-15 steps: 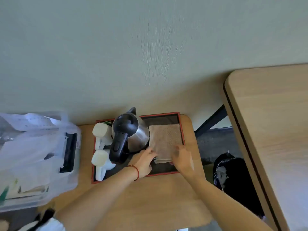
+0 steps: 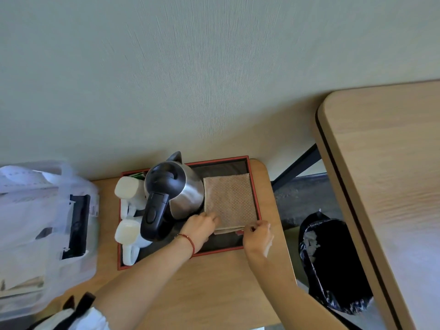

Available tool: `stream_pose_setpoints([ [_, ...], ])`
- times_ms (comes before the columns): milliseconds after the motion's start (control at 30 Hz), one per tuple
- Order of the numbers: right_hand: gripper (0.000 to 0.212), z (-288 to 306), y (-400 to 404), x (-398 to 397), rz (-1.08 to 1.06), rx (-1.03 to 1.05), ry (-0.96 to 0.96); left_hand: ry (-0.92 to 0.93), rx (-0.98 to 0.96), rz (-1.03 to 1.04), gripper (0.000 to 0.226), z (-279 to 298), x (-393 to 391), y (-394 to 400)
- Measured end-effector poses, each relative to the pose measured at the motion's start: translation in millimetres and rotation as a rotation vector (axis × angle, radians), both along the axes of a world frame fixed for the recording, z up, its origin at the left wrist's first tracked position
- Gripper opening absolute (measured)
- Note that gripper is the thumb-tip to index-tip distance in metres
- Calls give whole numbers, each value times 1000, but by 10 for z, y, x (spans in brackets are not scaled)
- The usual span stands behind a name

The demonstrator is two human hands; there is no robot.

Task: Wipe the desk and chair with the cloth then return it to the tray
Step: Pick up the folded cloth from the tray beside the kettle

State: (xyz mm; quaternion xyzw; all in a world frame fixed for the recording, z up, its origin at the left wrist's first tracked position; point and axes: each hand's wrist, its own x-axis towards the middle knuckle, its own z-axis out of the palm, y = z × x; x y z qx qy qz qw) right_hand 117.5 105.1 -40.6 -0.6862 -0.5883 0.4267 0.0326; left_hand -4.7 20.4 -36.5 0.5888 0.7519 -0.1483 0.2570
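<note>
A folded beige cloth point(image 2: 230, 201) lies flat in the right part of a red-rimmed black tray point(image 2: 252, 189), its left edge just beside a steel kettle point(image 2: 175, 195) with a black lid and handle. The tray sits on a small wooden table point(image 2: 214, 282) against a pale wall.

The left hand point(image 2: 200, 228) rests at the cloth's near left corner, fingers curled and pressed together on the edge; whether they pinch the fabric or only touch it cannot be told. A red cord bracelet point(image 2: 189, 241) circles that wrist. The right hand point(image 2: 258, 236) is at the near right corner, thumb and forefinger closed on the cloth's edge, over the tray's right rim.

Two white mugs point(image 2: 127, 189) stand at the left of the tray, one far, one near, handles pointing toward the viewer.

Left of the tray, a translucent plastic bag point(image 2: 42, 222) with dark contents rests on the table. To the right, well apart, stands a larger wooden desk point(image 2: 390, 175) with a dark edge band. Between the two surfaces, on the floor, a bin with a black liner point(image 2: 333, 270) is visible.
</note>
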Motion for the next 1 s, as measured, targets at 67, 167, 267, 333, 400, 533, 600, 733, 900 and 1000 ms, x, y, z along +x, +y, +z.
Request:
stream_pose_setpoints([
  [67,40,-46,-109,-83,-128,-63,26,-8,7,29,47,13,-38,-24],
  [167,53,-64,-193,-287,-335,-82,92,-17,31,32,47,38,-80,-17],
  [267,52,-153,-148,-331,-471,-106,84,-26,26,31,44,65,-94,10],
  [333,41,-221,-115,-314,-469,-131,111,-31,30,32,43,75,-101,11],
  [400,29,-244,-98,-320,-415,-119,145,-40,36,36,41,83,-105,1],
  [533,10,-205,-61,-454,-347,-62,235,-27,36,39,41,101,-104,-42],
  [600,14,-178,-33,-515,-355,-96,278,-24,35,47,40,111,-106,-55],
  [733,20,-121,13,-505,-324,-37,328,-37,3,51,42,114,-93,-81],
  [900,19,168,123,-378,17,111,563,-356,36,213,52,229,-67,-105],
  [1000,22,490,294,-302,233,174,688,-634,416,514,37,561,-114,21],
])
